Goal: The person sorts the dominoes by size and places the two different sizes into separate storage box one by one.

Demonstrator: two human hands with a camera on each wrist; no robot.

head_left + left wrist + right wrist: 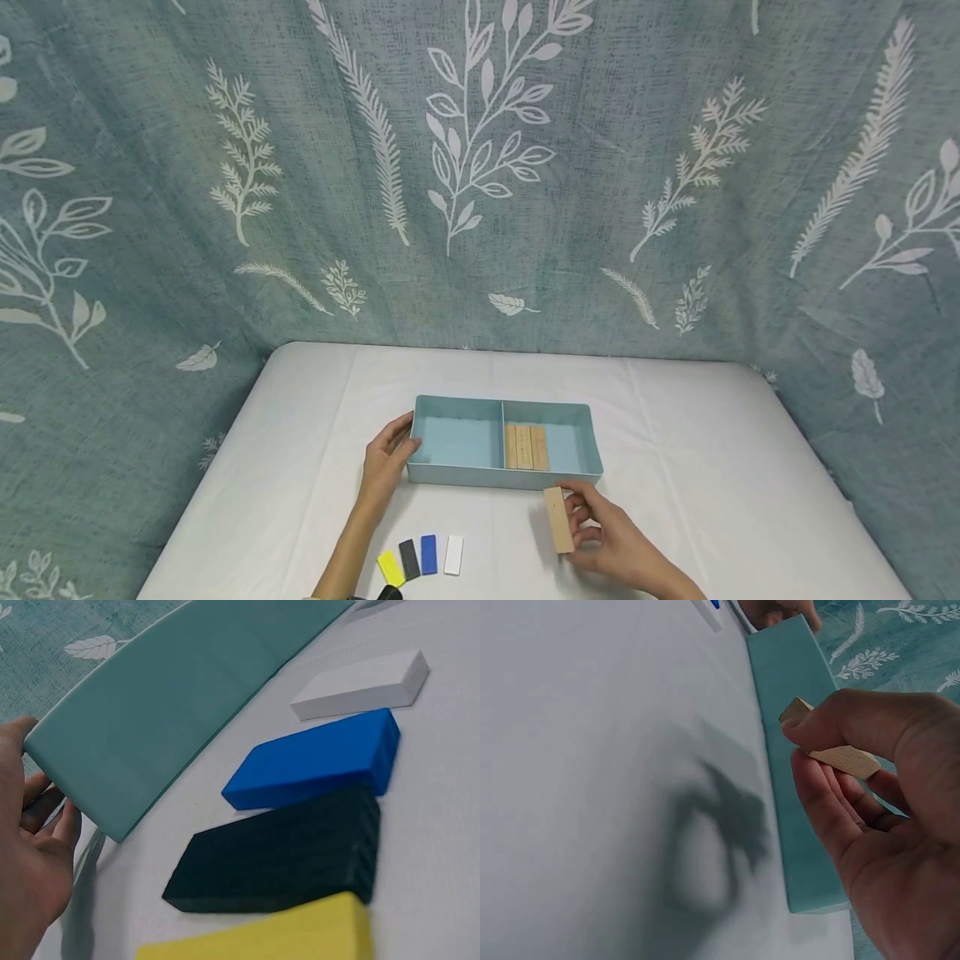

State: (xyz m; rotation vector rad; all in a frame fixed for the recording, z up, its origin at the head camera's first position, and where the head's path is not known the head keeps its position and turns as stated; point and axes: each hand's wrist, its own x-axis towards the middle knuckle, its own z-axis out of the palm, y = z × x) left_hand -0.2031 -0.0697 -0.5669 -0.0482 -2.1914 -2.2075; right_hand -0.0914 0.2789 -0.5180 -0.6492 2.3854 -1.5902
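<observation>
White cloth (705,467), hands (387,467) (609,533), left gripping blue box (468,476), right pinching wooden block (558,521)

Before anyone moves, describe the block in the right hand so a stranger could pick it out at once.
On the white surface, find the two-compartment blue-green box. By its near right corner, the right hand grips a wood-coloured block. Three other wood-coloured blocks sit side by side in the box's right compartment; this is the only wood-coloured one outside.
</observation>
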